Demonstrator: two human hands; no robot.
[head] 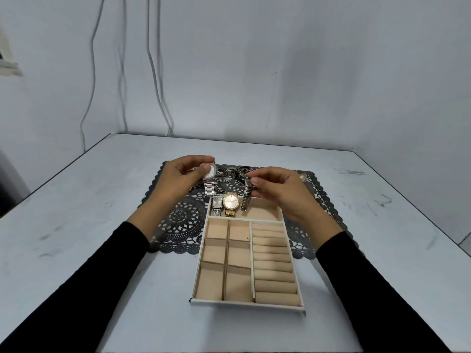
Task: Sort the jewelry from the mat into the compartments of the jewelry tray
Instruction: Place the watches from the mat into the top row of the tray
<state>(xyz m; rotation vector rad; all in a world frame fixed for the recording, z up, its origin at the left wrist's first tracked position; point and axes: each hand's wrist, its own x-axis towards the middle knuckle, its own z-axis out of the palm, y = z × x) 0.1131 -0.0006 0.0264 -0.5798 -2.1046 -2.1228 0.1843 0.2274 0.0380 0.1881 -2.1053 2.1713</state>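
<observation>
Black sleeves (76, 289); left hand (175, 179) pinches a silver watch (210, 175) by its case, right hand (280, 189) pinches a dark slim watch (246, 198); probably slick, limp-linked bands, best gripped at the case

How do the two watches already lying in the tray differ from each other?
The silver watch has a small square face; the gold watch has a larger round one. The silver watch lies left of the gold watch. Both lie face up with metal bands in the far compartment of the jewelry tray.
</observation>
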